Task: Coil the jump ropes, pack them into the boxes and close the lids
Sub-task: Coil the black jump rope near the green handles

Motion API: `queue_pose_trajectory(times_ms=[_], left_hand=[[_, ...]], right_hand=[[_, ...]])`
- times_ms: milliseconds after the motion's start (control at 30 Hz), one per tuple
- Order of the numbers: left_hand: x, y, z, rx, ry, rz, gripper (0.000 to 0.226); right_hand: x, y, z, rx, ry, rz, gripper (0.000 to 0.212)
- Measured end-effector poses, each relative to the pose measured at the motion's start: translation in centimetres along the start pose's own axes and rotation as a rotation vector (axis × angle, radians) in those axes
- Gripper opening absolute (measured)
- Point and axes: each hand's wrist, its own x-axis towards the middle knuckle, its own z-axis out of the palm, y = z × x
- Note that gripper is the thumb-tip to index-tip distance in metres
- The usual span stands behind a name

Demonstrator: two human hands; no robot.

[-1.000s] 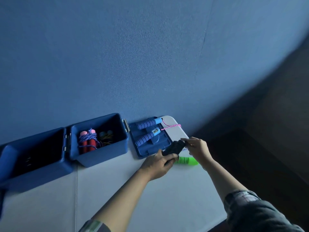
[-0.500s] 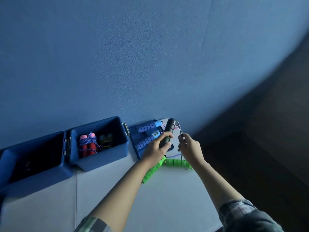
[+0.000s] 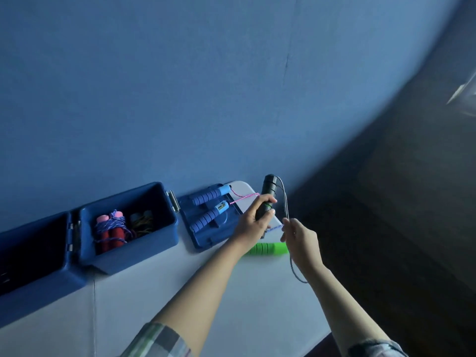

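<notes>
One head-worn wide-angle view is given, aimed fwd and down from above the surface (image 3: 159, 300). Both forearms are seen entering from the bottom edge, close in; a blue wall (image 3: 180, 86) is faced beyond.

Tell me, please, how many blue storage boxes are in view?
2: an open box holding coiled ropes, and another box left of it, open, its inside dark. A loose blue lid lies separately.

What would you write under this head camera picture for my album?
Left hand grips black handle, right hand pinches its cord, beside open blue box.
</notes>
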Motion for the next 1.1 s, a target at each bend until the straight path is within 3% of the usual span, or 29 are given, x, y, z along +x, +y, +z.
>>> queue_pose_trajectory(times_ms=[333, 567, 800, 967, 1100], left_hand=[[-0.5, -0.3, 4.6, -0.115, 0.000, -0.013, 0.019], [-0.9, -0.4, 4.8, -0.366, 0.051, -0.196, 0.016], [0.8, -0.1, 0.3, -0.352, 0.274, -0.192, 0.016], [-0.1, -1.2, -3.1, -0.085, 0.182, -0.045, 0.017], [-1.2, -1.3, -5.2, 0.063, 0.177, 0.044, 0.018]], right_hand=[[-1.5, 1.1, -2.7, 0.421, -0.355, 0.290, 0.024], [-3.2, 2.0, -2.0, -0.172, -0.558, 0.228, 0.025], [-3.2, 0.0, -3.0, -0.456, -0.436, -0.150, 0.023], [-3.1, -1.1, -3.4, -0.438, -0.621, -0.217, 0.029], [-3.3, -2.4, -3.7, -0.533, -0.672, -0.315, 0.035]])
